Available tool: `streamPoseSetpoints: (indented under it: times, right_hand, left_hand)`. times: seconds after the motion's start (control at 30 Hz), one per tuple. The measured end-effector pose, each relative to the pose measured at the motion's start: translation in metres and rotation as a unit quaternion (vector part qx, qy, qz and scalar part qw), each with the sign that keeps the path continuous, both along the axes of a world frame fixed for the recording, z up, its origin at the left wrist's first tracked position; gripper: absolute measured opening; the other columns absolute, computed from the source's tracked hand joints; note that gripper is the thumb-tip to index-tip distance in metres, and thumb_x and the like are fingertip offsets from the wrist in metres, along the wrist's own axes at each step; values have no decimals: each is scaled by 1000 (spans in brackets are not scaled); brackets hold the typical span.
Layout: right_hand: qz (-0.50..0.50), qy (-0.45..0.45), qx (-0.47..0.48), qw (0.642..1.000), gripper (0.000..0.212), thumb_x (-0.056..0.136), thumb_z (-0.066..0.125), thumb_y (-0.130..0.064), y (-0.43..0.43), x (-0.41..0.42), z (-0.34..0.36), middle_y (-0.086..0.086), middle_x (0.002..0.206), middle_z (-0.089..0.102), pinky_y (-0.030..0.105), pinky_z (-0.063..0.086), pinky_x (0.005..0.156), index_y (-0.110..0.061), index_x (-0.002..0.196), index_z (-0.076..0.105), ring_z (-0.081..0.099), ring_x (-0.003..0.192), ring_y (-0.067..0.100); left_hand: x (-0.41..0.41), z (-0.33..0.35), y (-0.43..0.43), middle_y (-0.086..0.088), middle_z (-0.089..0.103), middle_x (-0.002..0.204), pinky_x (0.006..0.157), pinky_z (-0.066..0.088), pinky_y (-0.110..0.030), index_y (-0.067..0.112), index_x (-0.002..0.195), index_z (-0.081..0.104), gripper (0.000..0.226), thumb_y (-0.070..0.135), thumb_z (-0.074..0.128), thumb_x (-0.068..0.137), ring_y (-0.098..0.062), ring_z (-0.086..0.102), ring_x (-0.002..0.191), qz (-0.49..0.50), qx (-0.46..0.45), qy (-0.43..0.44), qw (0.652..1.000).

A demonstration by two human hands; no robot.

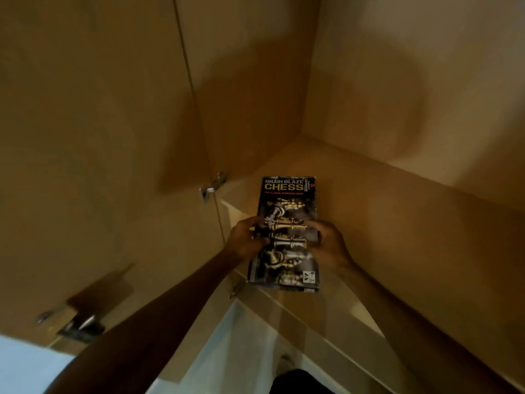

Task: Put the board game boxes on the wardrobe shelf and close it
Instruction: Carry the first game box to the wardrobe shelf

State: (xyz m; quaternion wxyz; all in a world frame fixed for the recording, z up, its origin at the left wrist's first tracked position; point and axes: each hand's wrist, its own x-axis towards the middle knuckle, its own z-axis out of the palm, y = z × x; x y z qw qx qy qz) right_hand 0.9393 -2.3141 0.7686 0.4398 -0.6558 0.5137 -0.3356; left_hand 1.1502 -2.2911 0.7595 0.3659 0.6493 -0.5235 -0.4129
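A dark chess box [287, 200] with gold lettering and pictured chess pieces lies lengthwise on the wooden wardrobe shelf [397, 223], its near end sticking out past the shelf's front edge. My left hand [245, 241] grips its left long side, with the thumb over the lid. My right hand [329, 243] grips the right long side in the same way. Both forearms reach up from the bottom of the view. I see no other game box.
The open wardrobe door [85, 137] stands on the left, with a metal hinge [213, 186] by the shelf and another hinge [76, 322] lower down. The wardrobe's back wall [250, 81] and right side wall [412, 81] enclose the shelf. A lower white panel [241, 351] shows below.
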Motion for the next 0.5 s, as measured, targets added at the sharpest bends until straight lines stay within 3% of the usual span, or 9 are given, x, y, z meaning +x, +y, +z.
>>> streamPoseSetpoints:
  times: [0.1, 0.13, 0.23, 0.3, 0.4, 0.5]
  right_hand:
    - [17, 1, -5, 1000, 56, 73, 66, 19, -59, -4, -1, -15, 110, 53, 15, 56, 71, -14, 118, 58, 64, 93, -4]
    - [24, 15, -4, 1000, 60, 72, 67, 19, -72, -4, -1, -14, 112, 52, 12, 54, 72, -15, 120, 56, 62, 97, 0]
    - [45, 100, -36, 993, 49, 79, 66, 9, -108, -6, -7, -2, 126, 47, 4, 41, 86, -17, 120, 61, 48, 117, 8]
    - [73, 117, -47, 989, 43, 82, 67, 3, -125, -8, -14, -2, 130, 45, 7, 37, 93, -16, 119, 62, 41, 122, 8]
    - [97, 138, -89, 982, 39, 83, 62, 4, -141, -5, -23, 6, 128, 55, -2, 35, 85, -9, 119, 63, 51, 120, 15]
    - [161, 163, -152, 962, 33, 76, 65, 5, -151, 4, -30, 14, 116, 64, 1, 36, 91, -1, 108, 69, 56, 111, 23]
  left_hand:
    - [-4, 0, -51, 1, 52, 133, 89, 50, -18, 8, 124, 59, 63, 5, 85, 67, -20, 54, 122, -97, 6, 16, 995]
    - [-5, 0, -63, 2, 43, 139, 95, 48, -17, 13, 128, 58, 72, 7, 88, 63, -18, 47, 128, -136, -1, 3, 991]
    - [2, -11, -98, 2, 15, 154, 115, 30, -32, 42, 142, 38, 110, 43, 93, 47, -21, 23, 143, -208, 1, -121, 971]
    - [13, -19, -117, -2, 22, 156, 117, 29, -39, 47, 141, 32, 118, 54, 90, 39, -25, 26, 144, -211, -6, -151, 966]
    - [26, -15, -138, -1, 35, 150, 114, 34, -41, 33, 138, 45, 103, 61, 83, 46, -22, 33, 139, -201, -58, -276, 938]
    - [31, -14, -143, -2, 52, 128, 98, 44, -41, 32, 120, 60, 56, 45, 75, 68, -24, 46, 120, -109, -91, -381, 914]
